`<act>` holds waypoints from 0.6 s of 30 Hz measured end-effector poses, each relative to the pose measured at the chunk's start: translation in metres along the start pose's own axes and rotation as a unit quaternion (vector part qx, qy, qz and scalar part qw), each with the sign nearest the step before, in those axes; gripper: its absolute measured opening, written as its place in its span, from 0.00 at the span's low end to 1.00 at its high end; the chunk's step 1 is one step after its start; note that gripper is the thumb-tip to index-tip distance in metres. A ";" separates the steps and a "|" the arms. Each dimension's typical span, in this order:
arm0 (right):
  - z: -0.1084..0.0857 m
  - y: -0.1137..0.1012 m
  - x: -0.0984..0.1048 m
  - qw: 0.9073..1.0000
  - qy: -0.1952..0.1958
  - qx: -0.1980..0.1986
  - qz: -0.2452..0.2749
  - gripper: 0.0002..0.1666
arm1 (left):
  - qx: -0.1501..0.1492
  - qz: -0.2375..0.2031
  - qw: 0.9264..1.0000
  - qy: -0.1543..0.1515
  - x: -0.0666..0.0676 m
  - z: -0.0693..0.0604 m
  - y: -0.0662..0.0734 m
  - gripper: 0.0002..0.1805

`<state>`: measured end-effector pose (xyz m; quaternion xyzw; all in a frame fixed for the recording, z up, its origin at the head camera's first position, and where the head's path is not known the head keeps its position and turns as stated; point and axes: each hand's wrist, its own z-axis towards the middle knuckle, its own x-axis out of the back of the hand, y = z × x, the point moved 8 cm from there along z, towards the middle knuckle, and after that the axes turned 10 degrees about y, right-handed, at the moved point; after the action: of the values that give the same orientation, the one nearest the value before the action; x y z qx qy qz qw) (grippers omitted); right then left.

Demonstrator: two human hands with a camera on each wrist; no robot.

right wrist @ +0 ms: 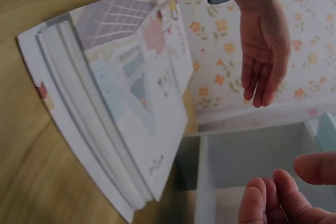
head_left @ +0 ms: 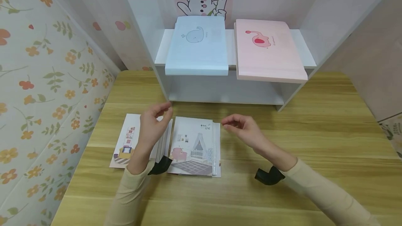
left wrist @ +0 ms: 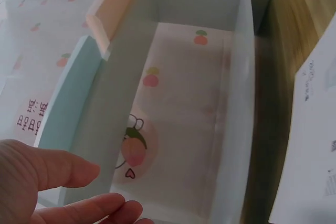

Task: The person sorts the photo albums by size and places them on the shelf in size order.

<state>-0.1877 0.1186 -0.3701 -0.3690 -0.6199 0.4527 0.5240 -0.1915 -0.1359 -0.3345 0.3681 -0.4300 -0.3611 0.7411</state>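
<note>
Head view shows me the left hand (head_left: pixel 154 125) and right hand (head_left: pixel 243 130) empty, fingers loosely curved, either side of the crib-picture book stack (head_left: pixel 191 149) on the counter (head_left: pixel 251 203), a bundle I judge light, stiffish, slick-covered, best pinched by its long edges.

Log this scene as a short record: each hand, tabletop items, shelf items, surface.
Left hand: empty, partly covering the left illustrated book in the head view
Right hand: empty, right of the other illustrated book
Tabletop items: both books, side by side before the white shelf
Shelf items: blue whale-print item, left; pink elephant-print item, right
Surface: wood-grain table
</note>
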 end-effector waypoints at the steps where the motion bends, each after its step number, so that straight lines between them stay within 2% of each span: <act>1: -0.001 0.003 -0.001 1.000 -0.002 -0.003 -0.001 0.10 | 0.003 0.003 1.000 0.001 0.000 -0.001 -0.002 0.13; 8: -0.003 0.025 -0.009 1.000 -0.011 -0.024 -0.003 0.12 | 0.020 0.031 0.999 -0.005 -0.003 -0.008 -0.016 0.12; 18: -0.005 0.055 -0.020 0.995 -0.032 -0.095 0.017 0.18 | 0.037 0.057 0.997 -0.020 -0.006 -0.020 -0.033 0.14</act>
<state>-0.1797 0.1182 -0.4287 -0.4133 -0.6700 0.4122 0.4587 -0.1826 -0.1413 -0.3720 0.3630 -0.4782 -0.3094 0.7374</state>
